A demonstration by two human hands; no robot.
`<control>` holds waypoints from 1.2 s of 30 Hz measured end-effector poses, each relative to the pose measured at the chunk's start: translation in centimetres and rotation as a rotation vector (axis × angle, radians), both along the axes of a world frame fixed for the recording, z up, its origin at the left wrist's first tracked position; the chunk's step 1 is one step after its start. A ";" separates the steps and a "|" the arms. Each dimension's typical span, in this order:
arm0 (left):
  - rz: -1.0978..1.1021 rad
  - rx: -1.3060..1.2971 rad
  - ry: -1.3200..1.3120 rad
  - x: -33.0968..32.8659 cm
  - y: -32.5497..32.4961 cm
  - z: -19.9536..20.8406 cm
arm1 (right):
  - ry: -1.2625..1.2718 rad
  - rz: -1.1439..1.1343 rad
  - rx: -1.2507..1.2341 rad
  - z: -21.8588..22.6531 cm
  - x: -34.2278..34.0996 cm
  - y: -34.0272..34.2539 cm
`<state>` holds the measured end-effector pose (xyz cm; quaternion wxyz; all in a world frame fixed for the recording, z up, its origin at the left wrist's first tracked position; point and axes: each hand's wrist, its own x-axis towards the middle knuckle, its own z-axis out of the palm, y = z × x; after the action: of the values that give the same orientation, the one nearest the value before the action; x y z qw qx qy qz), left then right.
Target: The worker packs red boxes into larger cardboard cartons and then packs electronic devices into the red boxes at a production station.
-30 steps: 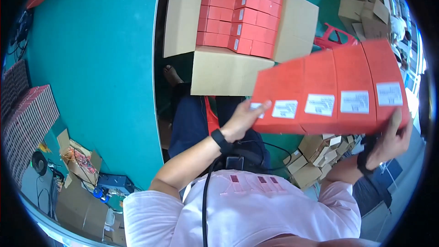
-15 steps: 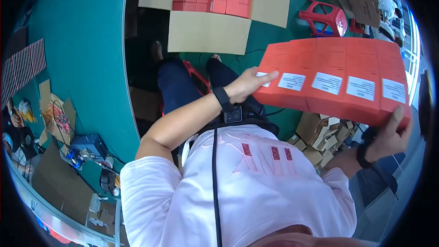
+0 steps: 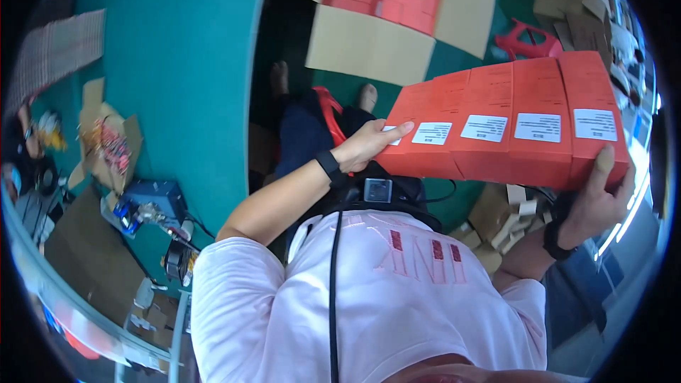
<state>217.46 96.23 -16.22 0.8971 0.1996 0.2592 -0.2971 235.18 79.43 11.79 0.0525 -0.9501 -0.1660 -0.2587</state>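
A green surface runs along the left. Near right, the left hand and right hand grip a row of red boxes by its ends, apparently mid-carry; moving it calls for steady squeezing. Far off, the open carton appears farther right than half a second ago (grip unchanged).

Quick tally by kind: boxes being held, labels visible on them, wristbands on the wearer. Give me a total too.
Red rectangular cardboard boxes held in a row: 5
White rectangular labels on those boxes, one partly covered: 5
Black wristbands, one per arm: 2
Total: 12
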 end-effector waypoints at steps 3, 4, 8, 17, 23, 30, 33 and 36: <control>0.118 0.096 0.036 -1.7 4.0 3.1 | -0.003 0.192 0.060 1.6 0.9 4.5; 0.180 0.140 0.054 -2.8 5.2 4.3 | -0.007 0.231 0.097 1.8 1.1 6.3; 0.441 0.274 0.114 -9.5 8.1 8.5 | -0.068 0.266 0.128 2.7 -1.3 16.1; 1.082 0.308 0.467 -24.9 8.4 10.8 | 0.213 1.261 0.270 -1.4 -13.0 38.3; 1.135 0.338 0.648 -32.1 8.4 11.3 | 0.470 1.362 0.077 -13.4 -21.8 49.0; 1.123 0.452 0.859 -38.3 9.9 13.2 | 0.790 1.391 -0.089 -19.8 -25.5 52.0; 1.229 0.548 1.052 -39.3 9.3 13.4 | 0.843 1.460 -0.061 -20.4 -26.1 52.7; 1.169 0.729 1.183 -39.5 8.1 13.6 | 0.950 1.510 -0.003 -20.3 -26.1 52.4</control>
<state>178.00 104.29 -2.63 0.5066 0.1227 0.8154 0.2518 209.06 131.86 -8.51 0.2711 -0.5944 -0.7087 0.2662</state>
